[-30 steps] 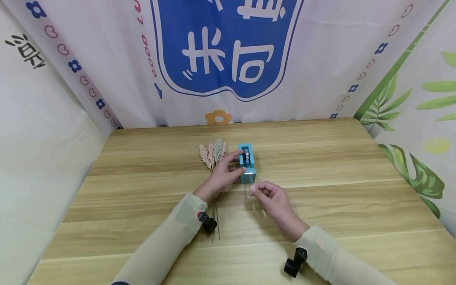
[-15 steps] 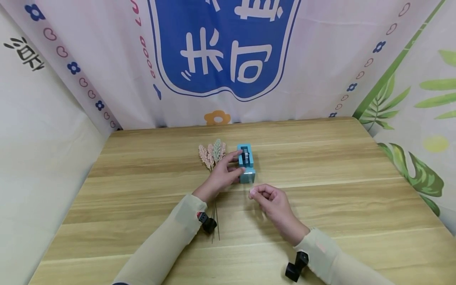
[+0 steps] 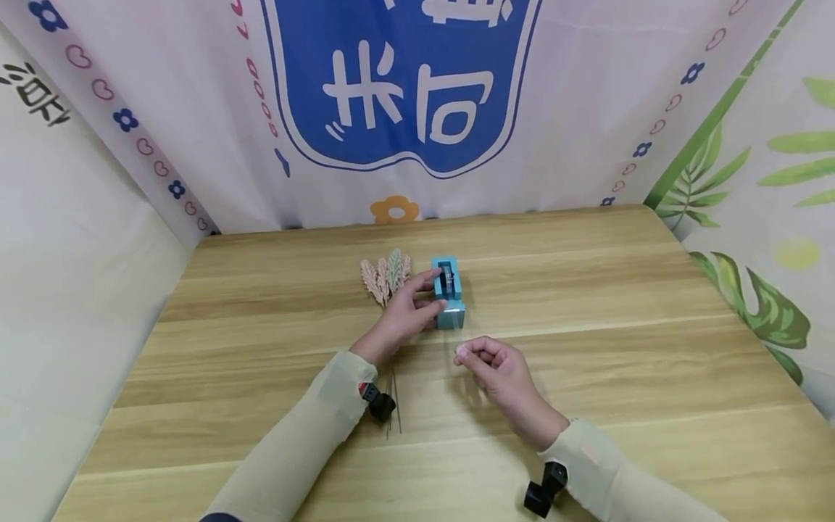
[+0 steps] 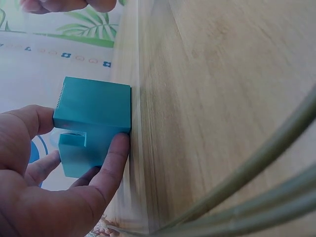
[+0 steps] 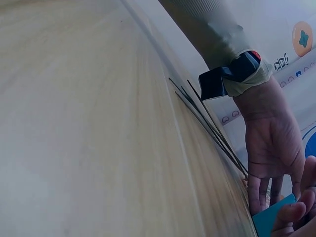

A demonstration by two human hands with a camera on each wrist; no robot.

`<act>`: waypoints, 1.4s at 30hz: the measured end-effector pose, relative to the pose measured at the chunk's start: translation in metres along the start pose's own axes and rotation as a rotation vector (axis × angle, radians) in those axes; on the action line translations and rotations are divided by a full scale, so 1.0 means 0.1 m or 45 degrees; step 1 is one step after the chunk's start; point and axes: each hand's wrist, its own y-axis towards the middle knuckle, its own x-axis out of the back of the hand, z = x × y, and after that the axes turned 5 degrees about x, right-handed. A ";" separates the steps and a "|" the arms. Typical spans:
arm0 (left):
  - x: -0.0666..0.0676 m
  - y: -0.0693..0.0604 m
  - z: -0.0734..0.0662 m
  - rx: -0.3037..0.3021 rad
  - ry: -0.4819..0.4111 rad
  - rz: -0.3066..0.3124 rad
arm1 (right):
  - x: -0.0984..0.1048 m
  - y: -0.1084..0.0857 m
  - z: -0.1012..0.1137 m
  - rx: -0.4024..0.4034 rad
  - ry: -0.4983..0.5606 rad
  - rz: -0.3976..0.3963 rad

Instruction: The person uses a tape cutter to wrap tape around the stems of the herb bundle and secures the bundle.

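Turquoise tape dispenser is standing on the table; your left grip is holding its side; your right grip is pinching faint clear tape before it; slanted tugging could be folding the tape.

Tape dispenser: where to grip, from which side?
Take the tape dispenser by its flat sides, likely best from the left, where the left hand is: the serrated edge tops the near end, and the right hand is beyond that end.

Head view: bright, even | soft shadow beside right hand | right wrist view: dimmer, pale glare on tabletop
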 end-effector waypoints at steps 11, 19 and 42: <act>0.03 0.00 -0.03 0.015 0.004 0.007 | -0.01 -0.03 0.04 -0.004 -0.021 0.012; 0.03 0.00 -0.02 0.018 -0.011 0.003 | -0.01 -0.10 0.05 0.036 -0.042 0.053; 0.01 -0.01 -0.03 0.026 -0.016 0.024 | -0.02 -0.30 0.03 0.032 0.006 0.038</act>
